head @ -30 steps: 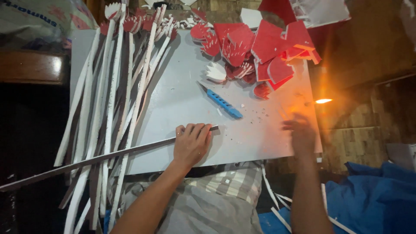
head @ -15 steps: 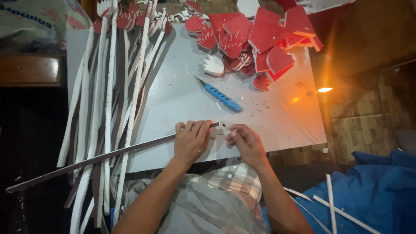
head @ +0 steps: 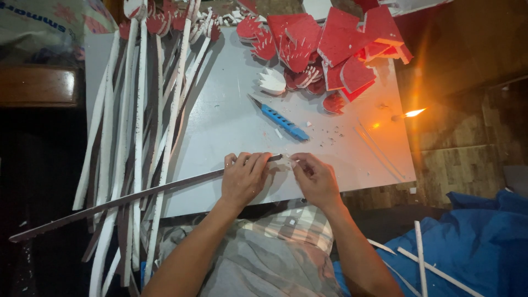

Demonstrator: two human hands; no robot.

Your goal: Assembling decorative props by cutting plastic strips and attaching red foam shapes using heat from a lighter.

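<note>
My left hand point(head: 243, 177) presses down on a long thin dark stick point(head: 126, 199) that lies slanted across the near edge of the grey board point(head: 220, 118) and runs off to the lower left. My right hand point(head: 314, 177) sits just right of the stick's tip, its fingers pinched on a small white piece point(head: 290, 160) at that tip. Both hands rest on the board, close together. A blue utility knife point(head: 283, 122) lies on the board a little beyond the hands.
Many long white and dark strips point(head: 137, 110) lie along the board's left side. Red and white cut foam shapes point(head: 330, 49) are piled at the far right. A small flame point(head: 413, 113) burns at the right edge. Blue cloth point(head: 467, 236) lies lower right.
My right hand came in from the board's right edge to the stick's tip beside my left hand. My left hand stayed on the stick.
</note>
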